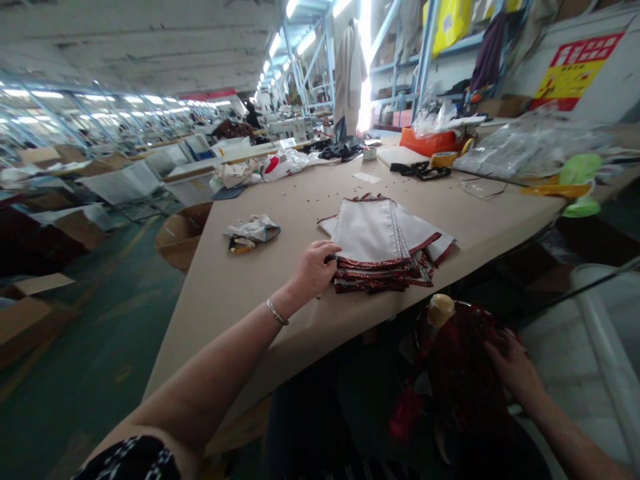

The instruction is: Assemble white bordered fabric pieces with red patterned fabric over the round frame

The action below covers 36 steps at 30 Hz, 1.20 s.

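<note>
Right around mid-frame, the person's left hand (317,267) is curled at the near-left corner of the stack of white cloth pieces (367,233), can't tell if it's pinching. Right hand (510,360)'s lower right on dark red fabric (460,373), grip unclear. So the left's way nearer; the stack sits just right of it on the counter (215,313), red-trimmed front edge running roughly left-right.

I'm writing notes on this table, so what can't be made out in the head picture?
Head view, left hand: whether its grip closes on the cloth stack; its own fingers hide the contact.
Head view, cloth stack: the lower pieces' faces, covered by the top ones.
Head view, right hand: whether it holds the dark red material; shadow and blur.
Head view, wall poster: its wording, too small and blurred.
</note>
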Tool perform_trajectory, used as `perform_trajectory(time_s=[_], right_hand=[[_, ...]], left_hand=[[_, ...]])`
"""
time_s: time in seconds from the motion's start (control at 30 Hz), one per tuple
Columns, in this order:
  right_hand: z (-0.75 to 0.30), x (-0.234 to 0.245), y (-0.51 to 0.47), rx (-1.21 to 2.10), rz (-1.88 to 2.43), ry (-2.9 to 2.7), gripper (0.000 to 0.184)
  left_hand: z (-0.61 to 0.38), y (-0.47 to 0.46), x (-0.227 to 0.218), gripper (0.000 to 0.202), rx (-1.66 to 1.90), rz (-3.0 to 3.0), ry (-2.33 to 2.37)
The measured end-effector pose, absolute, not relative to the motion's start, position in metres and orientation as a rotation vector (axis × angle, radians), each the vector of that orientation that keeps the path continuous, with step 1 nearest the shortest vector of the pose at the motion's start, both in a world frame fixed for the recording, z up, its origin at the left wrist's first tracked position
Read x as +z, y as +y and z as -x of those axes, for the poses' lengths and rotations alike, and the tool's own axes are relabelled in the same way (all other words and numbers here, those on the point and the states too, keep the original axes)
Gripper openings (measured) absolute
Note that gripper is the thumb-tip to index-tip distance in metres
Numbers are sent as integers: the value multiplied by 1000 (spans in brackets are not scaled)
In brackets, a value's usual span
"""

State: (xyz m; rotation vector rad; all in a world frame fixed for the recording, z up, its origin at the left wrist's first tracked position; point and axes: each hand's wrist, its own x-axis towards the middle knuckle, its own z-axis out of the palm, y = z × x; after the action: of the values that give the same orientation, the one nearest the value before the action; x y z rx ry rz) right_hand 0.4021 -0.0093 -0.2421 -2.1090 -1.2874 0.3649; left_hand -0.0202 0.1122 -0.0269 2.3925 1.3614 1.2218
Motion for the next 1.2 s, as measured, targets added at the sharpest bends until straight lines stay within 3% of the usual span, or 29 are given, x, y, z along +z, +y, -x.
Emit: perform_trajectory(time_s=[0.1,0.2,0.33,0.47,0.53,0.67,0.8,1.0,1.2], right_hand=[[-394,-214,-3,480,1946,-1287,56],[-368,-150,-2,432,1734,-1228,48],[-298,-50,0,172,1406,-1575,25],[-223,11,28,-79,1163,-2020,31],[-201,21,48,-157,1264,-2155,39],[-204,20,72,-258,1574,-2290,37],[-222,14,79,-32,1752,-2101,39],[-211,14,102,408,1302,-1641,48],[-218,32,79,84,1015,-1462,40]], left_hand=[[20,119,-26,30,1168,-2464,1375],[19,123,-21,24,1093,-2530,1372],[6,120,-3,20,1066,-2589,1433],[-16,101,23,17,1222,-2672,1389],[-21,87,34,15,1252,-2719,1331],[-15,65,38,14,1295,-2770,1224],[-3,67,15,12,1193,-2679,1336],[-11,104,5,9,1524,-2291,1451],[-41,94,52,8,1823,-1708,1028]])
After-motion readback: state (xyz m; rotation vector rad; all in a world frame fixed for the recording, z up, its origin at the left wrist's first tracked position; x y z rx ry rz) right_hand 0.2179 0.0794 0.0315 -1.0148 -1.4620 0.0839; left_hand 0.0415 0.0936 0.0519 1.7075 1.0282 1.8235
